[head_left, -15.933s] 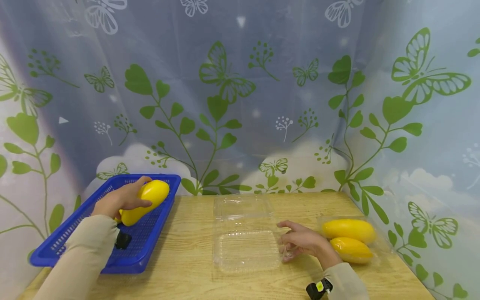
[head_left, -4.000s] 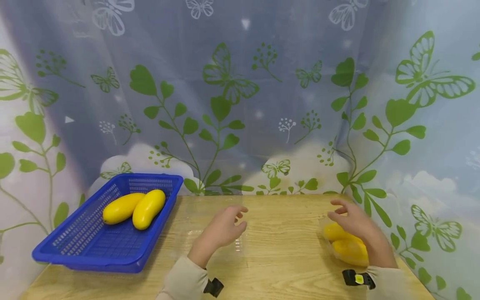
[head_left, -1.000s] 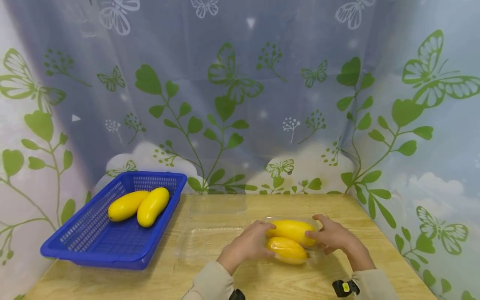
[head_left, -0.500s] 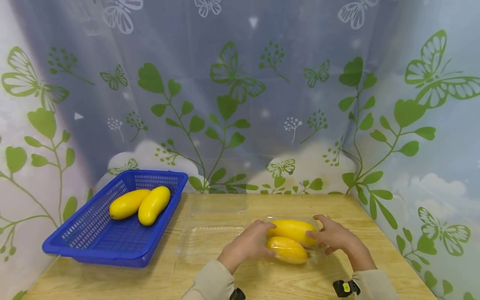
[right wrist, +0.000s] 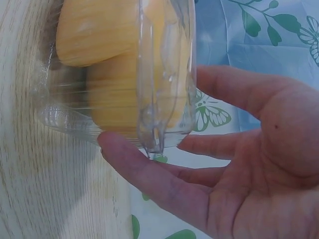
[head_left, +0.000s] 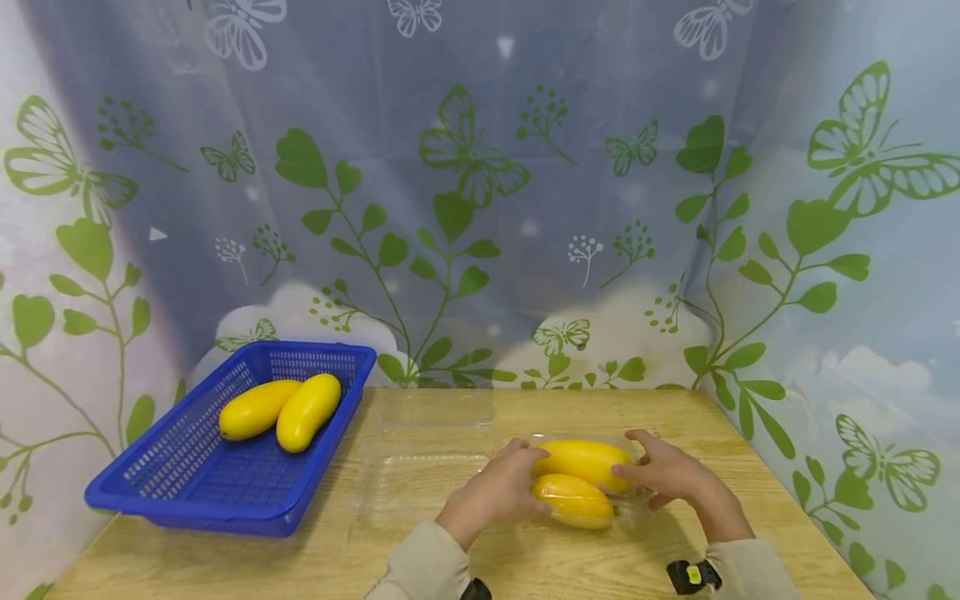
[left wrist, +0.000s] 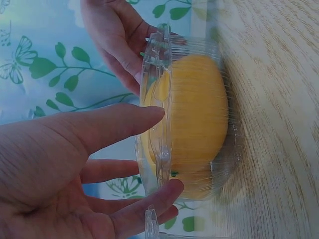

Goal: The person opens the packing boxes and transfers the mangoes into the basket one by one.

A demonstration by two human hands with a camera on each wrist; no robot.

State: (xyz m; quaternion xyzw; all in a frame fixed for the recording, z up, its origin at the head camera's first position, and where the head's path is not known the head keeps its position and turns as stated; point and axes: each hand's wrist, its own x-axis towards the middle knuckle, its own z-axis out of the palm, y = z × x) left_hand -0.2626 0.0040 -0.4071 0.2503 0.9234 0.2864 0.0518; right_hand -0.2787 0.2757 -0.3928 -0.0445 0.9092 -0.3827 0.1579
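Observation:
In the head view my two hands stand at opposite ends of a closed clear plastic clamshell box point(head_left: 542, 439) on the table. Inside lie two long yellow fruits, like mangoes point(head_left: 583, 463), one behind the other. My left hand point(head_left: 495, 492) grips the left end; in the left wrist view its thumb point(left wrist: 144, 119) lies on the rim and a fingertip touches the side wall. My right hand point(head_left: 675, 477) holds the right end, thumb over the lid and a finger point(right wrist: 124, 152) against the wall in the right wrist view. The box rests on the wood.
Left on the wooden table point(head_left: 420, 567) stands a blue plastic basket point(head_left: 277, 521) with two more yellow fruits point(head_left: 309, 412). Between basket and hands lies an opened clear clamshell box point(head_left: 420, 483), its lid point(head_left: 438, 408) folded back. A patterned curtain point(head_left: 480, 208) surrounds the table.
Earlier the left hand held a yellow fruit over the basket. Since then the filled box has moved from the right to between my hands, and the opened box has shifted left. Over the last second everything stays still.

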